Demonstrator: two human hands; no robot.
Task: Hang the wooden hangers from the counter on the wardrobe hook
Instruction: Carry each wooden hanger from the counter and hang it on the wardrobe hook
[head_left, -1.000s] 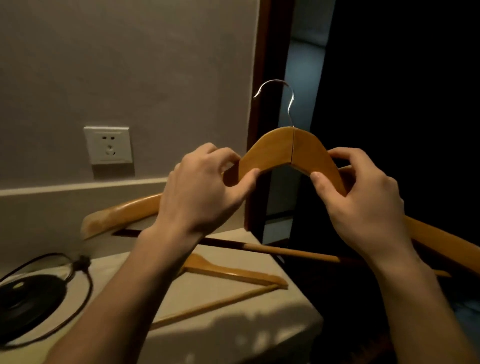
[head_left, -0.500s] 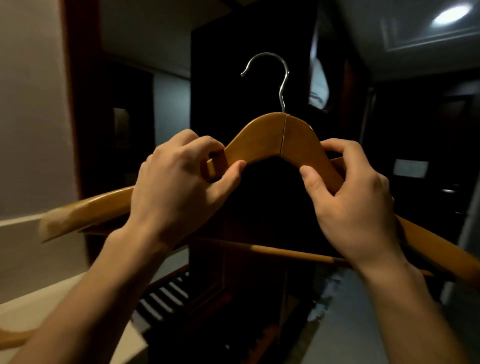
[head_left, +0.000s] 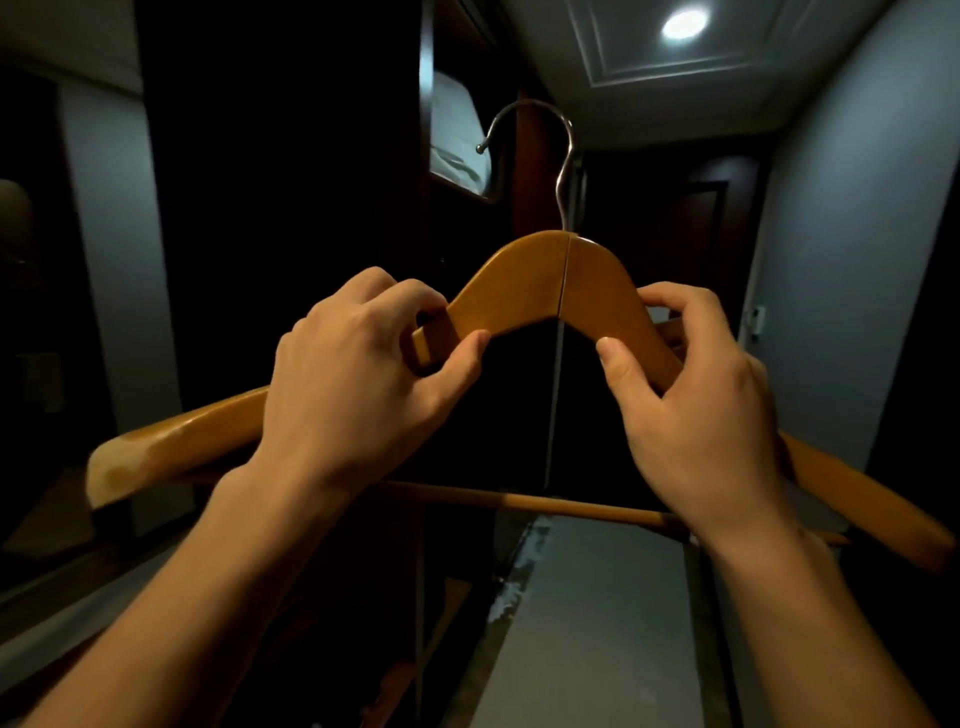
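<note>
I hold a wooden hanger (head_left: 540, 283) upright in front of me with both hands, in a dim hallway beside a dark wardrobe (head_left: 291, 208). My left hand (head_left: 358, 374) has its grip closed on the hanger's left shoulder just below the peak, thumb pressed under the wood and fingers curled over the top. My right hand (head_left: 696, 400) has its grip closed on the right shoulder in the same way, thumb on the near face and fingers wrapped behind. The metal hook (head_left: 545, 135) rises from the hanger's centre seam, its open end curling to the left, and touches nothing. The left arm of the hanger runs down past my left wrist to a worn, pale tip (head_left: 119, 467); the right arm slopes away behind my right wrist toward the frame's right edge. The crossbar (head_left: 545, 501) spans between my two forearms. A round ceiling light (head_left: 684, 23) glows at upper right, above a grey wall (head_left: 857, 208) and a dark door (head_left: 696, 218) at the hallway's far end. The floor (head_left: 587, 623) below is pale.
</note>
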